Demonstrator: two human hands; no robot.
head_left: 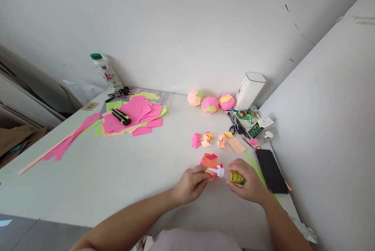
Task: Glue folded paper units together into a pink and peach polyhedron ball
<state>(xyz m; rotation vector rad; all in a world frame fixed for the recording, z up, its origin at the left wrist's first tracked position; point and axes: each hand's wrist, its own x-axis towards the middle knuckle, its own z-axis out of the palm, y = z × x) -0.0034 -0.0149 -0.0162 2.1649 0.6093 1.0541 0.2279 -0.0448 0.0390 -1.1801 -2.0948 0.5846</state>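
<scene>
My left hand pinches the near-left edge of a partly built folded-paper ball, orange inside with pink parts. In my right hand is a glue bottle with a yellow-green label, tilted on its side. Its white nozzle points left, at the paper ball beside my left fingertips; whether it touches cannot be made out. Just beyond lie a pink folded paper piece, peach and yellow folded pieces and another peach cluster. A flat peach paper rectangle lies to their right.
Three finished paper balls line the wall beside a white container. Scissors, pens and a black phone lie right. At left are stacked coloured papers, a utility knife, paper strips and a green-capped bottle.
</scene>
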